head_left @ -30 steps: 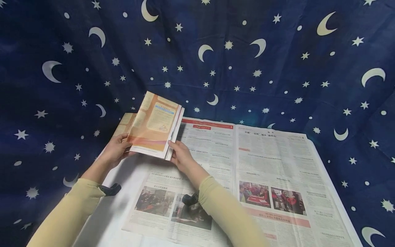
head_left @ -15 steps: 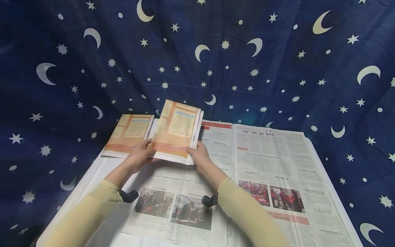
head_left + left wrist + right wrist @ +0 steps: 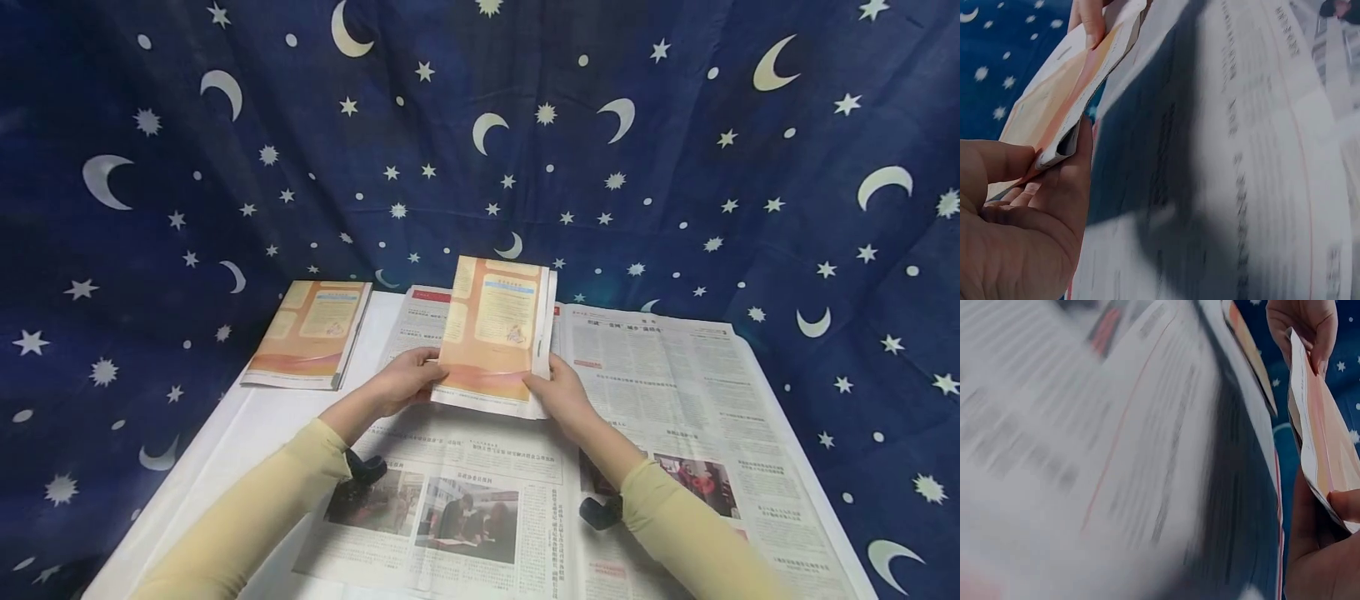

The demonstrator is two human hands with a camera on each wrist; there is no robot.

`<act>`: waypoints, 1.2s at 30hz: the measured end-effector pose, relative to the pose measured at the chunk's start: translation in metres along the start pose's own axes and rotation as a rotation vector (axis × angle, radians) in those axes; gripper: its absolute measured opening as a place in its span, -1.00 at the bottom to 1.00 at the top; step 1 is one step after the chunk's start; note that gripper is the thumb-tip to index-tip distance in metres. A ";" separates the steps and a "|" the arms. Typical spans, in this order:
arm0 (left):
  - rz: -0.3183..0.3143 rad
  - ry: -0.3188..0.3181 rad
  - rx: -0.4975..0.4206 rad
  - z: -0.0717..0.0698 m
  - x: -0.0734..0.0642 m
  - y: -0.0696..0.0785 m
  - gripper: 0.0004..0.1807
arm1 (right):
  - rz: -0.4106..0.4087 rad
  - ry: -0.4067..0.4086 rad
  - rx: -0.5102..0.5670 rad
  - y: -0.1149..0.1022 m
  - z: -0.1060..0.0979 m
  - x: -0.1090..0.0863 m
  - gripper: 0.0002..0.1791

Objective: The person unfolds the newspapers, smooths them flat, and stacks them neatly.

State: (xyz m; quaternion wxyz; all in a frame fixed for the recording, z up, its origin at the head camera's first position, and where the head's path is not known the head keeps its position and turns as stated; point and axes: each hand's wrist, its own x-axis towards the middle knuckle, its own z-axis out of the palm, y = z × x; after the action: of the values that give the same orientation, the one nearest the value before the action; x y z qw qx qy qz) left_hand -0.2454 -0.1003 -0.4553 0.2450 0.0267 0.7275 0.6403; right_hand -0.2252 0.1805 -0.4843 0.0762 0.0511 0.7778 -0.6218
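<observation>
In the head view, an orange booklet (image 3: 491,333) with loose white page edges is held over the newspaper, cover up. My left hand (image 3: 405,379) pinches its lower left edge. The lower right corner is gripped by my right hand (image 3: 562,396). The left wrist view shows the left thumb on the cover (image 3: 1054,106) and fingers underneath, with a folded spine gap between. From the right wrist, the right thumb (image 3: 1344,503) presses on the cover, the fingers below it. A second, similar booklet (image 3: 307,333) lies apart on the table's left side.
An open newspaper (image 3: 487,454) with printed photos spreads over the middle and right of a white table (image 3: 281,425). Behind the table hangs a dark blue cloth (image 3: 465,133) with moons and stars. Black wrist straps (image 3: 365,468) sit at both sleeves.
Both hands have carried the booklet from the left, above the other booklet, rightward over the newspaper. It has turned straighter, and the second booklet at left is now fully uncovered.
</observation>
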 end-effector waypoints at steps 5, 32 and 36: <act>-0.003 -0.064 0.031 0.030 0.007 -0.007 -0.50 | 0.050 0.015 -0.066 0.017 -0.028 -0.014 -0.32; 0.035 -0.139 0.342 0.081 0.012 -0.049 -0.12 | 0.153 -0.062 -0.088 0.066 -0.067 -0.038 -0.28; 0.031 -0.154 0.335 0.081 0.014 -0.046 -0.13 | 0.155 -0.060 -0.089 0.066 -0.067 -0.039 -0.26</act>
State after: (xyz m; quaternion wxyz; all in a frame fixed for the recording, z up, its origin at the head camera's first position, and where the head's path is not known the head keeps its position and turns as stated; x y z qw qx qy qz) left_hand -0.2134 -0.0288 -0.5082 0.2822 0.1276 0.8025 0.5100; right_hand -0.1794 0.2607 -0.5257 0.1497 0.0890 0.7957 -0.5801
